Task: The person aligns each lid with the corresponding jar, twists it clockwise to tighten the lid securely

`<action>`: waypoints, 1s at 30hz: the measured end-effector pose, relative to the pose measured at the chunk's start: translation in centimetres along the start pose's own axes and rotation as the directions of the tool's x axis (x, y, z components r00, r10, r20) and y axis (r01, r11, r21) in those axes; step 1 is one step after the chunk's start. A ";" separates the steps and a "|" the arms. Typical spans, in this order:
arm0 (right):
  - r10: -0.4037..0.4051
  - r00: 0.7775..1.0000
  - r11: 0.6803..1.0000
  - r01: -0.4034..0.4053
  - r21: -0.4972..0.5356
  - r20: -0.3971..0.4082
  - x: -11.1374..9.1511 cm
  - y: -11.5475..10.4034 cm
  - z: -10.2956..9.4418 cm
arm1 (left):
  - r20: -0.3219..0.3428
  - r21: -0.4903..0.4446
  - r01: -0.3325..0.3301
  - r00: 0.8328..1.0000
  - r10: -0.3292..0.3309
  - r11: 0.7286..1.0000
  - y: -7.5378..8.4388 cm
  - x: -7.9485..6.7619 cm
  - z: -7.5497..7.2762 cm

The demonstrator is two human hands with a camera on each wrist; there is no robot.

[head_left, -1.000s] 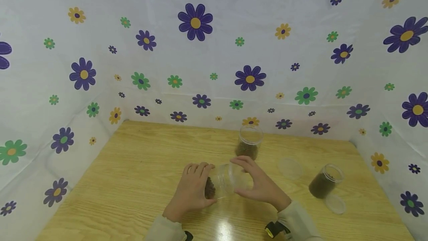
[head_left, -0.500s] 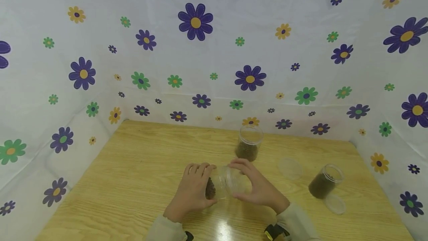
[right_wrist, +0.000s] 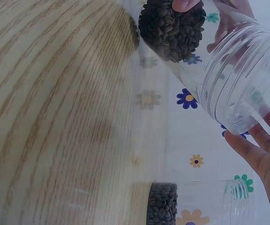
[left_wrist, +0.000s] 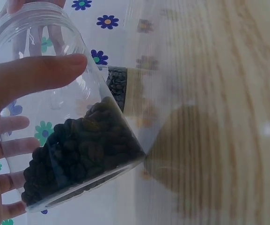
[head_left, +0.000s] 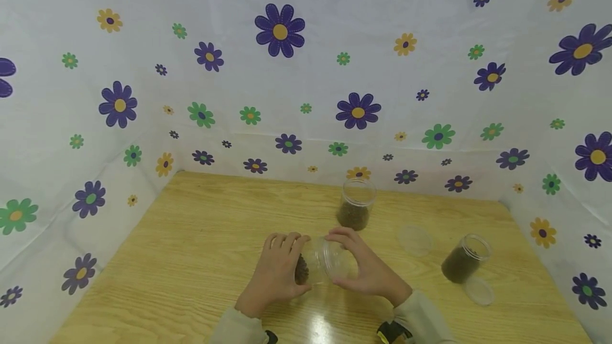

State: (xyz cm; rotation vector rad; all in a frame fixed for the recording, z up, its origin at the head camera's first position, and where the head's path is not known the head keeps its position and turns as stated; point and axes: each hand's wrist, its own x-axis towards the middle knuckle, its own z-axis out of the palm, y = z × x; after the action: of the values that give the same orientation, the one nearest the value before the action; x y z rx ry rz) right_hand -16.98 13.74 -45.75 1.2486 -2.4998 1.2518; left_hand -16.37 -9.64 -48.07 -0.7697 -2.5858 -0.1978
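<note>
In the head view, my left hand grips the body of a clear jar tipped onto its side, its mouth toward the right. Dark brown beans like coffee beans lie piled at its base in the left wrist view. My left thumb crosses the wall near the neck, with the other fingers round the far side. My right hand has thumb and fingers curled round the clear lid at the jar's mouth. Ridged rings circle the neck just beside it. The right palm is apart from the lid's face.
Behind the hands stands an open clear jar part filled with dark beans. Another open jar, fuller and dark, stands at the right. Two flat translucent lids lie on the wooden table. A flowered white cloth encloses the table.
My right hand has shifted slightly left and turned a little at the jar's mouth. The jar's neck has tilted slightly. My left hand keeps its grip nearly in place.
</note>
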 end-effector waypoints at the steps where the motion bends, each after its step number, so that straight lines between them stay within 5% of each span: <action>1: 0.001 1.000 1.000 -0.001 0.003 -0.001 0.0 0.0 0.0 | -0.001 -0.001 0.001 1.000 -0.001 1.000 0.0 0.0 0.0; 30: 0.041 0.999 0.998 -0.041 0.045 -0.003 -0.3 0.3 0.3 | -0.003 0.021 0.002 1.000 -0.002 1.000 0.4 0.1 0.2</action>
State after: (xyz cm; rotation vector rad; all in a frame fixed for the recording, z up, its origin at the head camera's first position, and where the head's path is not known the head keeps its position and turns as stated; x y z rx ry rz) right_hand -16.94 13.85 -46.27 1.2090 -2.5206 1.3260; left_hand -16.33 -9.19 -48.19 -0.7590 -2.5819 -0.1722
